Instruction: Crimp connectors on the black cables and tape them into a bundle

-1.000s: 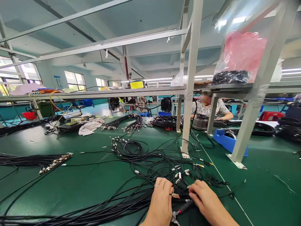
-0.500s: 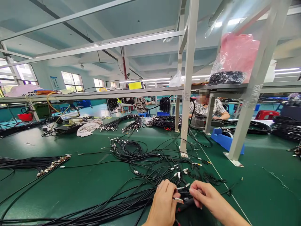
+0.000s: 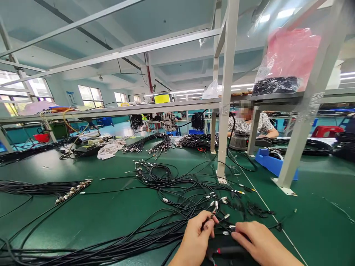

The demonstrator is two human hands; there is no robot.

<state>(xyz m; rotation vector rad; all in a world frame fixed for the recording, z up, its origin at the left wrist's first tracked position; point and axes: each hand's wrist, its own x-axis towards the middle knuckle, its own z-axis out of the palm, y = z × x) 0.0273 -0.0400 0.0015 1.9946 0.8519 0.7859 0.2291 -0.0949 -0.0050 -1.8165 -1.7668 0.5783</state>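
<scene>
At the bottom of the view my left hand pinches a thin black cable near its metal connector end. My right hand lies to its right, fingers curled over cable ends with small metal connectors; what it holds is not clear. A dark tool with a red band lies beneath my hands. A loose tangle of black cables spreads over the green table just beyond my hands.
A bundle of cables with metal ends lies at left. More bundles and a cloth sit farther back. White frame posts stand on the table. A blue bin is at right. A person sits across the table.
My left hand has shifted its pinch up onto a cable end. My right hand has dropped lower and flatter over the connectors. The view has tilted slightly.
</scene>
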